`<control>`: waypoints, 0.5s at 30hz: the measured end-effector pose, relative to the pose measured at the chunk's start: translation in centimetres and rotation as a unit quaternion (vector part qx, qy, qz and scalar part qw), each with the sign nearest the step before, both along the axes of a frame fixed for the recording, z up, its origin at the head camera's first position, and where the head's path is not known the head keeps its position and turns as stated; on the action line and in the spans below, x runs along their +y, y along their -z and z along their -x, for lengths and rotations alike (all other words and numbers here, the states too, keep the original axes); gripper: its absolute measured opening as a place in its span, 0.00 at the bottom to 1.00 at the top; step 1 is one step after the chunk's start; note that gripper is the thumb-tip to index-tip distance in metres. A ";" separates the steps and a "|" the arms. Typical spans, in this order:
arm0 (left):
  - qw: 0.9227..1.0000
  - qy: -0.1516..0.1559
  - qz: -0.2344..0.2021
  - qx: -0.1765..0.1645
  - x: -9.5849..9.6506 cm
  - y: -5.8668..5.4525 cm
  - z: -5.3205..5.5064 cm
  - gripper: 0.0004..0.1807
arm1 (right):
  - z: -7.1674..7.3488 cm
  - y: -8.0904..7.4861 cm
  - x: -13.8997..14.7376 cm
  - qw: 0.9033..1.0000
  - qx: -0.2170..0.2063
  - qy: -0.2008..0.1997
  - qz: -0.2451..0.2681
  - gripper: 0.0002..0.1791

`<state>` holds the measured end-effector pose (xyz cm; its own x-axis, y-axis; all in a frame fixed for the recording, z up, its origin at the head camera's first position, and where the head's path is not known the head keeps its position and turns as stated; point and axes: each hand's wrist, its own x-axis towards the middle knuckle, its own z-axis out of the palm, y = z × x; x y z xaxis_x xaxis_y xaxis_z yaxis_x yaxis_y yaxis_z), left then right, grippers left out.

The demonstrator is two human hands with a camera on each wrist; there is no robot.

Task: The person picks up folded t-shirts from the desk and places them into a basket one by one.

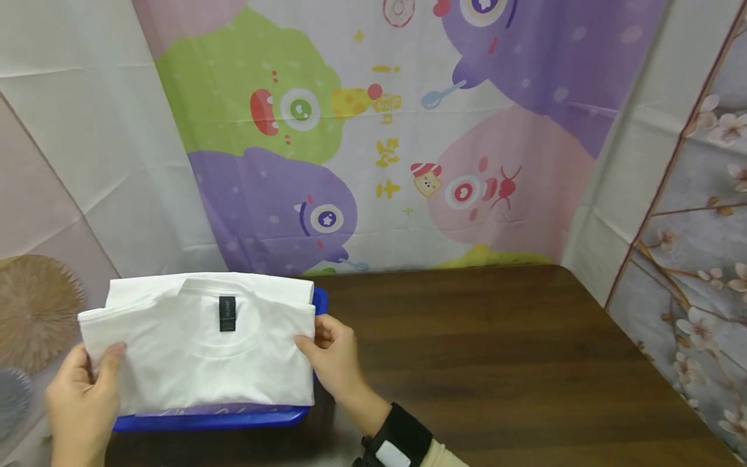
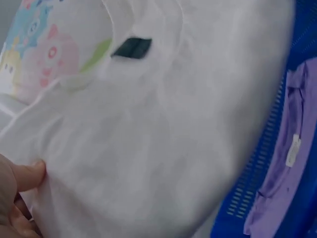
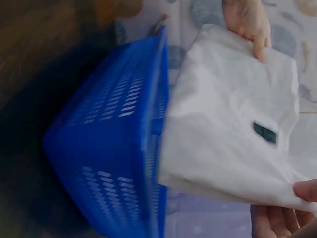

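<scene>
A folded white T-shirt (image 1: 192, 363) with a dark neck label (image 1: 227, 314) is held up between both hands, over a blue plastic basket (image 1: 210, 420). My left hand (image 1: 84, 395) pinches its left edge, thumb in front and fingers behind. At the opposite edge my right hand (image 1: 332, 350) pinches it the same way. The right wrist view shows the shirt (image 3: 223, 114) above the rim of the slotted basket (image 3: 109, 144). Inside the basket lies a purple cloth item (image 2: 282, 183) with a small white tag, seen in the left wrist view.
The basket stands on the left of a dark wooden table (image 1: 496, 350). Behind the table hangs a curtain (image 1: 385, 240) printed with cartoon monsters. A flower-patterned cloth (image 1: 700, 259) hangs along the right side.
</scene>
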<state>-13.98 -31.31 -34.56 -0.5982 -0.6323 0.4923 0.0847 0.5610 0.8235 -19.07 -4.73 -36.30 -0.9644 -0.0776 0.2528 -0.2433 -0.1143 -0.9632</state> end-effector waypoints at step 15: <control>0.994 0.055 -0.088 0.019 -3.9 4.6 2.0 0.19 | 1.3 3.3 -2.7 0.998 0.020 0.003 -0.058 0.10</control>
